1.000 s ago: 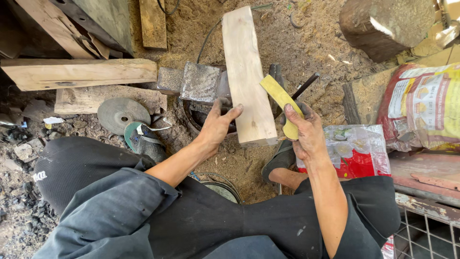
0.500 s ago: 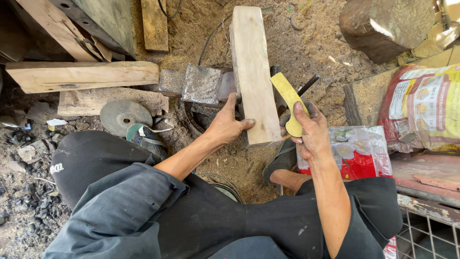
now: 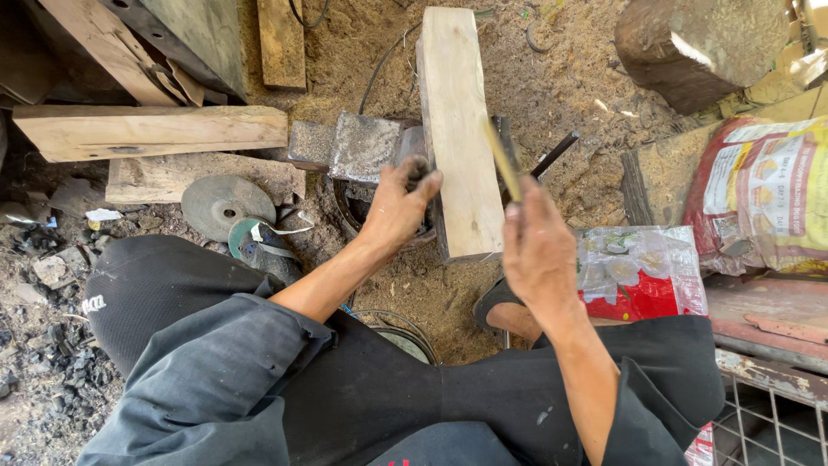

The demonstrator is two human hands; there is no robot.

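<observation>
Sitting low over sawdust-strewn ground (image 3: 552, 95), dark trousers filling the lower part of the view. Gripping the near left edge of a pale wooden plank (image 3: 457, 129) with the left hand (image 3: 397, 207), fingers curled against its side and thumb up near its face. Lying lengthwise away from the body, that plank, its near end resting over a dark round rim (image 3: 349, 211) just left of it.

Clasping a slim yellowish handle (image 3: 502, 160) in the right hand (image 3: 539, 255), fist closed around its lower part, the handle rising edge-on just right of the plank's near end; impossible to tell what sits at its top. Poking out from behind the plank on its right, a thin dark rod (image 3: 556, 154).

Standing just left of the plank, touching or nearly so, a grey metal block (image 3: 362, 147). Lying further left of the plank, a long pale beam (image 3: 151, 131) set crosswise, and below it a grey grinding disc (image 3: 226, 205) flat on the dirt, well apart from the left hand. Leaning beyond the beam, more boards (image 3: 280, 43).

Sitting to the right of the plank, close beside the right hand, a clear plastic bag with red print (image 3: 638, 276). Lying further right, a printed sack (image 3: 763, 198), and above that, far right of the plank's far end, a dark rough block (image 3: 690, 47).
</observation>
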